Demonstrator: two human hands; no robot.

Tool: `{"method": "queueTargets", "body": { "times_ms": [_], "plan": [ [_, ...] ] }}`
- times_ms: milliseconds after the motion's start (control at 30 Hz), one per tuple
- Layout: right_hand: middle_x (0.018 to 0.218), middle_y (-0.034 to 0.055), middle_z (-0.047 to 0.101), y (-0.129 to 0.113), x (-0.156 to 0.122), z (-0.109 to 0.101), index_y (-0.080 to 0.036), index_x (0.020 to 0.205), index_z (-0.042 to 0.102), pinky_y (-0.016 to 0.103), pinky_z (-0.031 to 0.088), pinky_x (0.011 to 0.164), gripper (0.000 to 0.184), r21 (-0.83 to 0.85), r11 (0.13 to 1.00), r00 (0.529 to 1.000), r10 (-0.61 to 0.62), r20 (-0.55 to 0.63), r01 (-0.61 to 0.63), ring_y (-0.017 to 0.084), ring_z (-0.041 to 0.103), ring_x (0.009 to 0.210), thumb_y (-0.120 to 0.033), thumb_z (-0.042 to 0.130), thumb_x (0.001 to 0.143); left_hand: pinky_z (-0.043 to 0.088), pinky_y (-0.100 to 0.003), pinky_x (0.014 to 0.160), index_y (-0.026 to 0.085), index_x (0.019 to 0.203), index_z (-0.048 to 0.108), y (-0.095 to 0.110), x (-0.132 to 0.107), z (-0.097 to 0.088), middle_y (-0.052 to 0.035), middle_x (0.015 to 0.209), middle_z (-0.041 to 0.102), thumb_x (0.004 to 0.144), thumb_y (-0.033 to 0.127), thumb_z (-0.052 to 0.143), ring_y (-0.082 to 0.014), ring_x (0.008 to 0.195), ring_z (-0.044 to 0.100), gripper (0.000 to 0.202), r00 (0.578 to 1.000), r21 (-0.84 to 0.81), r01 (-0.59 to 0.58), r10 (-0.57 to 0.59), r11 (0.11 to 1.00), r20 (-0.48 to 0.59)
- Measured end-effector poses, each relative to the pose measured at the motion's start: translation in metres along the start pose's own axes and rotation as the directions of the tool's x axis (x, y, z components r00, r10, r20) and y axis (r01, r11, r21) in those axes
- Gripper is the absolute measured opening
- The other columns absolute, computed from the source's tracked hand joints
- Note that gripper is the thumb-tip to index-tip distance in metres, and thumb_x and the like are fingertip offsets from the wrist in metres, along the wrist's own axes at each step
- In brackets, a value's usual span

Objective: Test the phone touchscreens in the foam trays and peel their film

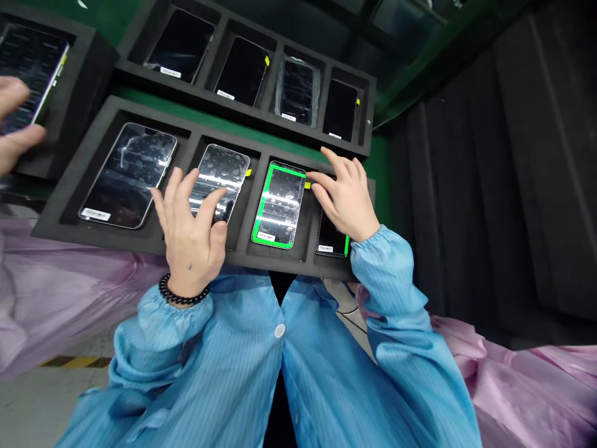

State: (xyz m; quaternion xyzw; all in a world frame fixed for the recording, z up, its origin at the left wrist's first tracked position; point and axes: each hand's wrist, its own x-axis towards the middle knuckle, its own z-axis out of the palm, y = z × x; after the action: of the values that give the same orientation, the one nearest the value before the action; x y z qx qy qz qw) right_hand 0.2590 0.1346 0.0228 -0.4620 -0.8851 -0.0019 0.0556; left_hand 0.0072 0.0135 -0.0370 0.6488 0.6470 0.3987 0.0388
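Note:
My left hand (193, 233) is over a phone (224, 168) in the second compartment of the near black foam tray (153, 246), fingers spread and nothing held. Contact with the glass cannot be made out. Beside it, a phone with a green-bordered screen (280, 205) lies in the third compartment, a yellow tab (307, 185) at its right edge. Fingertips of my right hand (347, 199) are close to that tab, the fingers apart. Beneath my right hand, a partly hidden phone (332, 239) fills the fourth compartment. A larger-looking phone (130, 174) lies in the first.
Behind stands a second foam tray (298, 53) with several dark phones, one in clear wrap (297, 90). At far left, a co-worker's hand (16, 124) is by another phone (32, 68). Pink sleeves (60, 280) flank me. A black ridged wall (466, 186) rises at right.

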Motion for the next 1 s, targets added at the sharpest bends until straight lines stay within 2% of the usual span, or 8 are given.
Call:
{"method": "queueTargets", "body": {
  "times_ms": [100, 233, 700, 1000],
  "plan": [
    [0.162, 0.0087, 0.041, 0.000, 0.009, 0.005, -0.026, 0.125, 0.071, 0.062, 0.026, 0.123, 0.039, -0.009, 1.000, 0.999, -0.015, 0.041, 0.016, 0.031, 0.045, 0.142, -0.038, 0.039, 0.106, 0.007, -0.060, 0.127, 0.018, 0.136, 0.062, 0.000, 0.000, 0.000, -0.0172, 0.158, 0.040, 0.104, 0.060, 0.020, -0.0340, 0.155, 0.024, 0.068, 1.000, -0.010, -0.003, 0.003, 1.000, 0.002],
    [0.161, 0.0087, 0.043, -0.003, 0.004, 0.005, -0.025, 0.122, 0.073, 0.062, 0.025, 0.123, 0.039, -0.008, 0.999, 0.997, -0.032, 0.065, 0.033, 0.030, 0.045, 0.141, -0.038, 0.040, 0.106, 0.007, -0.059, 0.127, 0.017, 0.136, 0.062, -0.001, 0.000, -0.001, -0.0171, 0.158, 0.039, 0.104, 0.059, 0.021, -0.0338, 0.155, 0.024, 0.067, 1.000, -0.014, -0.009, 0.009, 1.000, 0.004],
    [0.158, 0.0093, 0.047, -0.022, -0.034, -0.005, -0.025, 0.117, 0.076, 0.061, 0.027, 0.123, 0.039, 0.058, 0.990, 0.987, -0.137, 0.084, 0.132, 0.030, 0.049, 0.137, -0.038, 0.042, 0.106, 0.007, -0.058, 0.128, 0.015, 0.135, 0.063, -0.002, 0.000, -0.001, -0.0173, 0.158, 0.039, 0.104, 0.058, 0.021, -0.0342, 0.155, 0.024, 0.067, 1.000, -0.001, -0.017, 0.017, 1.000, 0.006],
    [0.156, 0.0102, 0.050, -0.040, -0.066, -0.013, -0.024, 0.113, 0.077, 0.060, 0.029, 0.122, 0.036, 0.125, 0.965, 0.968, -0.242, 0.066, 0.233, 0.028, 0.053, 0.134, -0.033, 0.043, 0.106, 0.007, -0.060, 0.127, 0.023, 0.139, 0.060, -0.002, -0.001, -0.001, -0.0100, 0.161, 0.036, 0.105, 0.057, 0.022, -0.0327, 0.156, 0.021, 0.062, 1.000, -0.005, -0.012, 0.012, 1.000, 0.020]
  ]
}}
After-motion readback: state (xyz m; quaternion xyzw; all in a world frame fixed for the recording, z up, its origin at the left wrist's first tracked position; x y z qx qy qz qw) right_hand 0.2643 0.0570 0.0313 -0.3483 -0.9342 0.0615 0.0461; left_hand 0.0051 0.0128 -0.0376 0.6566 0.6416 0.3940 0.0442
